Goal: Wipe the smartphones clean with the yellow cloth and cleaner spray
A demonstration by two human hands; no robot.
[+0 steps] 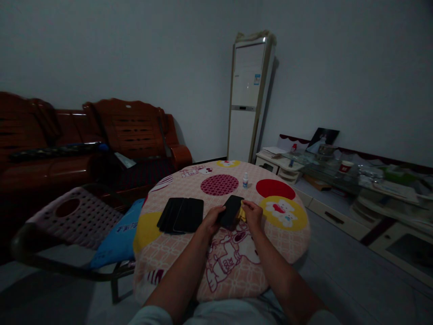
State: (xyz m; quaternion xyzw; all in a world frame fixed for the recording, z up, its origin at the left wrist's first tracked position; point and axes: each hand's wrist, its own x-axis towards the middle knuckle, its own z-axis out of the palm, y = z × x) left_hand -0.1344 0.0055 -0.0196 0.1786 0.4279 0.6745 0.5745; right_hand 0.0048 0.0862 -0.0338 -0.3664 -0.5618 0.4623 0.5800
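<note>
My left hand (213, 218) is closed on the left edge of a dark, flat phone (230, 211), tilted above the round table. My right hand (253, 213) pinches a small yellow cloth (242, 215) at the phone's right edge. Part of the cloth is hidden by the fingers and the phone. To the left, several black, flat phone-like slabs (189, 215) lie overlapping on the tablecloth. Beyond my hands a small white bottle with a blue label (245, 181) stands upright.
A patterned cloth covers the round table (182, 185). At the left stand a woven chair (77, 216) with a blue cushion (122, 234) and wooden seats (128, 126). A tall air conditioner (248, 95) is behind; a cluttered low cabinet (324, 212) runs along the right.
</note>
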